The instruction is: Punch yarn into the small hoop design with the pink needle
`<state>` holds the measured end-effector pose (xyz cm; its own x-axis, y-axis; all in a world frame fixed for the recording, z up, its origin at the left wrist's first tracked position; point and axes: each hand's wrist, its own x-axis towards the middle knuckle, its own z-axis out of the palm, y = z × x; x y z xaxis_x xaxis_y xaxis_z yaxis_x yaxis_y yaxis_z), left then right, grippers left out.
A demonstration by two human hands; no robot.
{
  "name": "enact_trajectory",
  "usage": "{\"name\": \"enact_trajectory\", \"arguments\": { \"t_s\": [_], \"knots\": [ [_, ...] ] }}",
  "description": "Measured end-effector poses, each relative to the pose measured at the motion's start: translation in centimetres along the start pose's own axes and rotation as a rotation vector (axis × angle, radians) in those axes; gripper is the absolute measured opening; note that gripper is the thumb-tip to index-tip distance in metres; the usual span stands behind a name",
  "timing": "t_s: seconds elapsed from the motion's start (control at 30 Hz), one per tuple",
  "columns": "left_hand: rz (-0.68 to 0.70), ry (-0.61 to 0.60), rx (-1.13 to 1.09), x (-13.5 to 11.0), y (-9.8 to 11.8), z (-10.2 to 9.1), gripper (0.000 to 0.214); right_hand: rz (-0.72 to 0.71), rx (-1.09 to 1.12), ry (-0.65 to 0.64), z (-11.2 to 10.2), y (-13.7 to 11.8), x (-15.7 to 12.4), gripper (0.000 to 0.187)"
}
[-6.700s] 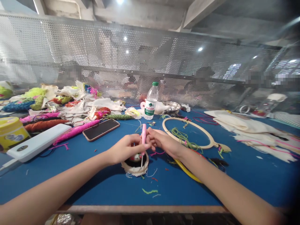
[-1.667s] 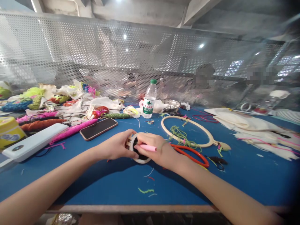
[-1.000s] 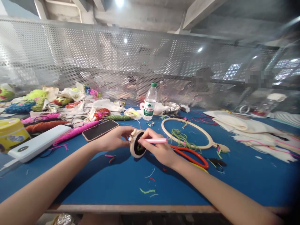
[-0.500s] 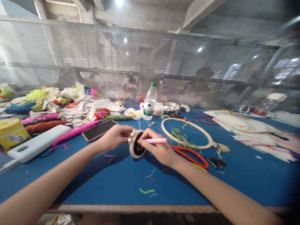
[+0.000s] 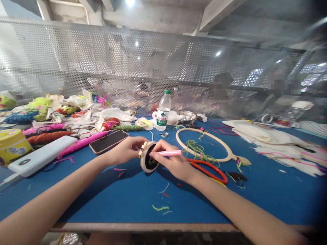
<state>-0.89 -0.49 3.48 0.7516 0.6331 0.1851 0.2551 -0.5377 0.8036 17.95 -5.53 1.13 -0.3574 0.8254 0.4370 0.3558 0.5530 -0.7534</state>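
Note:
A small round embroidery hoop (image 5: 146,166) with dark fabric and some green stitching stands tilted above the blue table. My left hand (image 5: 125,149) grips its rim from the left, beside the wooden screw clasp. Between the fingers and thumb of my right hand (image 5: 170,161) is a pink pen-like punch needle (image 5: 172,153), slanted toward the hoop's face. Its tip is hidden by my fingers at the dark fabric. A pale thread rises behind the hoop. Short yarn scraps (image 5: 160,207) lie on the table in front.
A water bottle (image 5: 163,117) stands behind the hoop. To the right lie a large wooden hoop (image 5: 227,144) with green yarn, red-handled scissors (image 5: 214,175) and white cloth (image 5: 258,134). At left are a phone (image 5: 109,142), a white device (image 5: 43,156), a yellow tub (image 5: 14,146) and piled yarn pieces.
The small hoop has tilted very slightly to the left in my left hand. My right hand stays at its face with the pink tool.

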Motion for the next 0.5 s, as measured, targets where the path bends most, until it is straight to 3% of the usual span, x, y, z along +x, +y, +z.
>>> {"name": "enact_trajectory", "arguments": {
  "t_s": [0.5],
  "knots": [
    [0.008,0.021,-0.015,-0.04,0.21,0.45,0.027,-0.029,-0.033,-0.004,-0.05,-0.08,-0.05,0.015]
  ]
}}
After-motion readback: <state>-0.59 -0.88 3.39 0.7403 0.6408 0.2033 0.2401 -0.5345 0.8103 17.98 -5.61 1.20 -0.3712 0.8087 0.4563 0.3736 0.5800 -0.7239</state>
